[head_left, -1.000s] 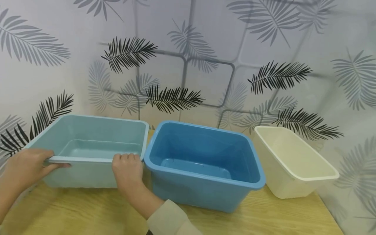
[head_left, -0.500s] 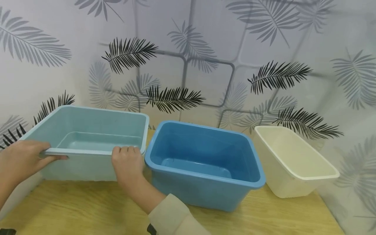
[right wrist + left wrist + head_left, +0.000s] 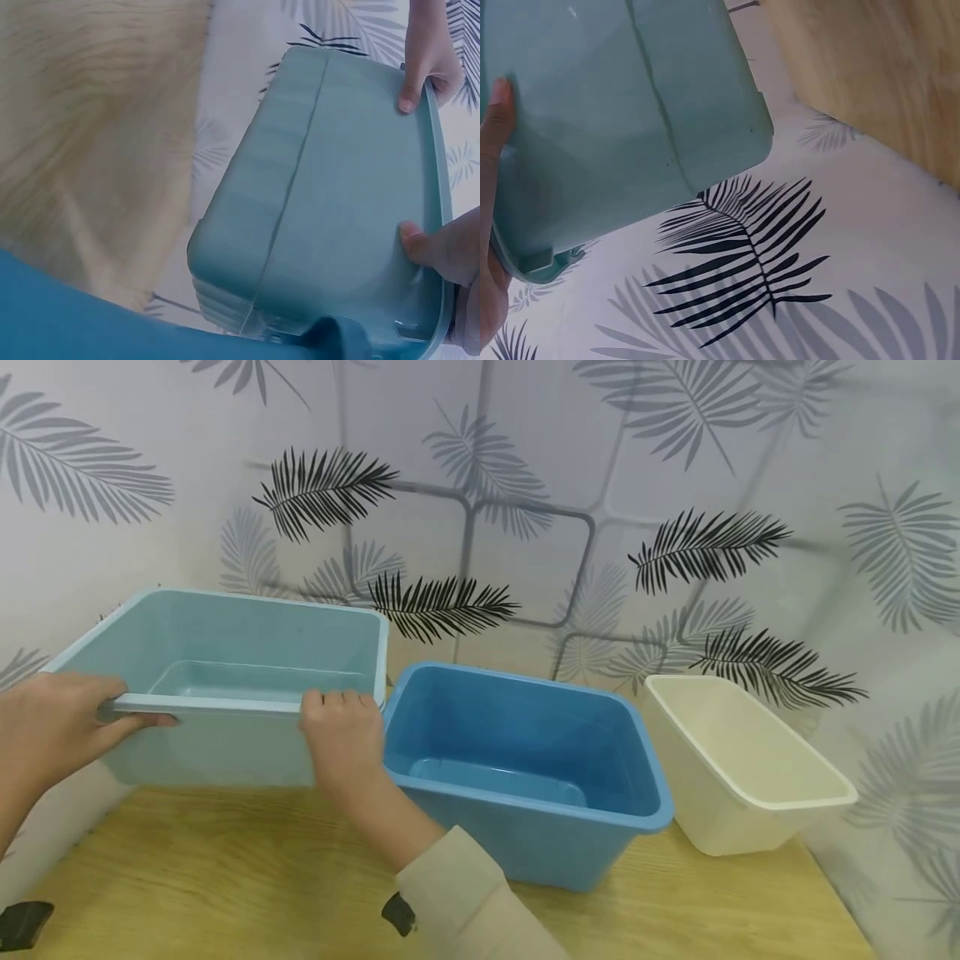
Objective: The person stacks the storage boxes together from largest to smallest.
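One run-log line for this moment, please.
left hand: grips near rim of teal tub | right hand: grips same rim | teal tub: held off table | blue tub, cream tub: on table

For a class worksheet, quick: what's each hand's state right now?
Left hand: closed, holding the teal tub.
Right hand: closed, holding the same tub, nearer the blue tub.

Row of 3, left to right: left bin (image 3: 225, 747), middle bin (image 3: 525, 845), right bin (image 3: 723, 827). Wall (image 3: 540, 410) behind all 3. Middle bin and right bin on table (image 3: 247, 877); left bin off it, just left of middle bin. Left hand (image 3: 63, 718) at left bin's near rim, left end; right hand (image 3: 345, 735) same rim, right end, beside middle bin.
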Demonstrator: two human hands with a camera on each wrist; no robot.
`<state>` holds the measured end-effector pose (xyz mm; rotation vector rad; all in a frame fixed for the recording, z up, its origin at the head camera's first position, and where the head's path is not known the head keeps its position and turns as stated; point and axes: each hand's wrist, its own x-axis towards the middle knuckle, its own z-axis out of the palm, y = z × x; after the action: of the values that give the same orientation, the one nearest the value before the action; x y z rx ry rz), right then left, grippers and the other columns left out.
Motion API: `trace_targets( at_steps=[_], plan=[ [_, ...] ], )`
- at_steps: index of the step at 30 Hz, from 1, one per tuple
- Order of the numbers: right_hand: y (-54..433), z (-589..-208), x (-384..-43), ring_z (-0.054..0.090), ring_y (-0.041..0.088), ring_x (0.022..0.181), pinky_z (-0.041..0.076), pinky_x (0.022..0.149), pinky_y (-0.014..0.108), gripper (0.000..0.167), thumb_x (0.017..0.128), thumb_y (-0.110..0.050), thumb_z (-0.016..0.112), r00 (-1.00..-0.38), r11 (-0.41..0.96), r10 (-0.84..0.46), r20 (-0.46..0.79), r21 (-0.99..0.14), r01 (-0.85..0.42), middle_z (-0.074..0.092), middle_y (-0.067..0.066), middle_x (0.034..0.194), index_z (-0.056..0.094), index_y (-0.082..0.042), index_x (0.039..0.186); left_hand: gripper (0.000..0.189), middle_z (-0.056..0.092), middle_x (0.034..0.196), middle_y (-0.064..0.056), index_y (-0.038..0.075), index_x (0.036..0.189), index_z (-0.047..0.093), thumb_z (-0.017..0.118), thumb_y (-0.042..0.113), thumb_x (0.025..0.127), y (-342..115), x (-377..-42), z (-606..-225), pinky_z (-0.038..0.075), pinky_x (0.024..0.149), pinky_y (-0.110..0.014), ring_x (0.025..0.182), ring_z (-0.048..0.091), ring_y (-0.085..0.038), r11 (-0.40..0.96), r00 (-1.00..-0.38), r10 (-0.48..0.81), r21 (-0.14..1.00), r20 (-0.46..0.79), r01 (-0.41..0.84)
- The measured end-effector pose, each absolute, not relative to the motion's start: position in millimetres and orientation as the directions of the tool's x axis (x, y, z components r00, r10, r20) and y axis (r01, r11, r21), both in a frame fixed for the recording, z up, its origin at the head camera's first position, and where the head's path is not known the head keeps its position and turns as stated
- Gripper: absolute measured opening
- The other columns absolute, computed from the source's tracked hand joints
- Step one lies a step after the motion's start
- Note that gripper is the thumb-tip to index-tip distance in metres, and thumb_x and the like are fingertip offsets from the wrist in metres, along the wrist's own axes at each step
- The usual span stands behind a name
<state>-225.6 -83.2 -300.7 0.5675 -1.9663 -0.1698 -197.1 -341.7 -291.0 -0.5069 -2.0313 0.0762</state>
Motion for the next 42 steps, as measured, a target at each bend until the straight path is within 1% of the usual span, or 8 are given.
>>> trace_targets(
  at_steps=[3,7,13,21,27,33,36,42],
  plan=[
    [-81,-294,-227,0.042,0.001,0.046,0.033,0.048,0.014,0.040,0.070,-0.045,0.075,-0.334,0.882,-0.448,0.830,0.348,-0.319,0.046,-0.011,0.048,0.044,-0.023,0.056,0.067,0.015,0.048,0.007,0.017,0.052,0.019,0.017,0.076,0.082,-340,-198,-284,0.011,0.042,-0.020,0.045,0.011,-0.005,0.912,-0.418,0.376,-0.251,0.827,0.324],
    [-79,-284,-228,0.042,0.001,0.046,0.034,0.049,0.014,0.040,0.069,-0.044,0.076,-0.305,0.887,-0.426,0.852,0.326,-0.329,0.048,-0.011,0.048,0.045,-0.023,0.054,0.067,0.016,0.048,0.005,0.016,0.052,0.019,0.017,0.077,0.081,-339,-200,-275,0.012,0.043,-0.021,0.044,0.012,-0.007,0.915,-0.437,0.372,-0.245,0.819,0.319],
    [-74,-270,-230,0.037,0.001,0.045,0.031,0.048,0.014,0.041,0.069,-0.043,0.074,-0.278,0.889,-0.416,0.866,0.323,-0.325,0.041,-0.010,0.045,0.043,-0.022,0.053,0.069,0.016,0.046,0.005,0.017,0.052,0.020,0.015,0.080,0.079,-335,-203,-259,0.011,0.042,-0.022,0.042,0.014,-0.008,0.922,-0.444,0.361,-0.243,0.820,0.301],
    [-63,-253,-230,0.040,0.004,0.046,0.028,0.049,0.015,0.040,0.071,-0.043,0.071,-0.271,0.902,-0.380,0.884,0.288,-0.323,0.040,-0.008,0.047,0.043,-0.020,0.055,0.071,0.022,0.044,0.001,0.016,0.051,0.022,0.017,0.081,0.075,-323,-203,-234,0.014,0.042,-0.024,0.043,0.019,-0.012,0.932,-0.454,0.336,-0.220,0.825,0.289],
    [-56,-238,-225,0.031,0.006,0.047,0.025,0.049,0.017,0.040,0.073,-0.043,0.068,-0.286,0.896,-0.372,0.883,0.261,-0.359,0.035,-0.006,0.048,0.041,-0.019,0.056,0.072,0.020,0.045,0.001,0.014,0.051,0.020,0.013,0.081,0.076,-318,-202,-218,0.013,0.044,-0.024,0.044,0.017,-0.012,0.927,-0.439,0.348,-0.234,0.828,0.292],
    [-42,-223,-220,0.052,0.009,0.053,0.037,0.053,0.019,0.036,0.073,-0.039,0.070,-0.346,0.886,-0.375,0.860,0.223,-0.407,0.049,-0.004,0.052,0.046,-0.016,0.060,0.073,0.022,0.045,0.000,0.014,0.052,0.022,0.016,0.082,0.074,-302,-196,-206,0.014,0.044,-0.025,0.045,0.019,-0.013,0.932,-0.459,0.333,-0.216,0.824,0.290],
    [-33,-220,-220,0.055,0.010,0.056,0.039,0.055,0.020,0.035,0.072,-0.040,0.070,-0.371,0.882,-0.380,0.847,0.210,-0.423,0.052,-0.003,0.054,0.048,-0.015,0.061,0.072,0.021,0.046,0.002,0.015,0.052,0.022,0.017,0.083,0.074,-293,-194,-203,0.014,0.043,-0.025,0.046,0.018,-0.013,0.935,-0.457,0.321,-0.202,0.830,0.290],
    [-16,-221,-221,0.052,0.012,0.054,0.037,0.054,0.022,0.036,0.072,-0.038,0.070,-0.411,0.859,-0.388,0.825,0.162,-0.487,0.046,-0.001,0.052,0.047,-0.012,0.061,0.070,0.017,0.048,0.003,0.015,0.052,0.021,0.018,0.080,0.076,-279,-197,-207,0.012,0.041,-0.026,0.048,0.013,-0.010,0.921,-0.378,0.345,-0.233,0.859,0.311]
  ],
)
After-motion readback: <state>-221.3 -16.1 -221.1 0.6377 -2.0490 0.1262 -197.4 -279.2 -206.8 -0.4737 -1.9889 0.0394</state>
